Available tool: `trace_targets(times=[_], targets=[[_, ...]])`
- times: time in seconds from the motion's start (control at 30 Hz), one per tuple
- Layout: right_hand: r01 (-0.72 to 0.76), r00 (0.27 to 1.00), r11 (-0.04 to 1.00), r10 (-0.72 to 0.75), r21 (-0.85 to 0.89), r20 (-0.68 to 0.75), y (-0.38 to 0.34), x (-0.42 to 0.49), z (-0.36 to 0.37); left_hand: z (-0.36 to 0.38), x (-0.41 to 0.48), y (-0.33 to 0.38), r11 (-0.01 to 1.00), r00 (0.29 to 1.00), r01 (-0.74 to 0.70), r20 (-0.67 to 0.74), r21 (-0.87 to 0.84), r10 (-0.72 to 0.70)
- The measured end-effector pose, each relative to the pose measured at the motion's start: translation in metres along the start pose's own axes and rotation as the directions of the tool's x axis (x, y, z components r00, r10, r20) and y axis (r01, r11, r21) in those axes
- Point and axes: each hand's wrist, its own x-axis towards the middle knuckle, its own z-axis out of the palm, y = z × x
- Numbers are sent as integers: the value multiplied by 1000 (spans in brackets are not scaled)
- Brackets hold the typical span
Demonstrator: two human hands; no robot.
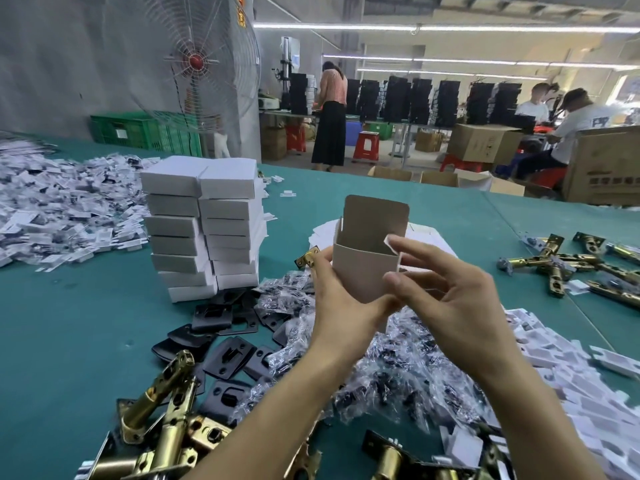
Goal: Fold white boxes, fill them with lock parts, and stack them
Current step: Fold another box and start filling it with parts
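My left hand (337,299) grips a small white box (363,268) upright above the green table (69,323); its top is open and the lid flap stands up. A brass latch plate (307,258) pokes out beside my left fingers. My right hand (446,289) is at the box's right side, thumb against its lower front and fingers spread over a side flap. Two stacks of closed white boxes (204,226) stand to the left. Brass latch bolts (162,417) lie at the near edge, with black strike plates (221,334) and clear bagged parts (391,368) under my arms.
More brass latches (568,265) lie on the right. White paper pieces are piled at far left (59,202) and right (571,382). Flat box blanks (323,233) lie behind the held box. Beyond the table stand a fan (195,60), green crates, cartons and people working.
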Motion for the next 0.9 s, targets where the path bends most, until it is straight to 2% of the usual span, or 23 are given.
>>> trace_targets(times=[0.1,0.2,0.27,0.33,0.43,0.6,0.73,0.9], targets=[[36,999,998,-34,-51,24,9,3,-2,1,-1,-4,987,996,-10,90,161,-4],[26,999,995,-23,-96,33,21,5,-12,-7,1,-1,957,956,15,275,291,-99],[-6,998,991,15,-131,68,30,5,-22,-16,5,6,917,936,-37,335,397,-107],[-62,986,991,79,-117,146,38,4,-27,-21,11,16,864,960,-133,281,486,-11],[-113,967,993,119,-38,227,44,1,-22,-28,16,21,813,969,-231,197,534,147],[-151,971,988,141,38,193,52,0,-22,-30,15,12,753,969,-218,233,621,88],[-159,978,987,153,32,141,55,0,-24,-30,17,6,765,968,-215,236,607,85],[-172,978,983,163,62,129,52,0,-24,-27,16,4,764,941,-241,336,598,33]])
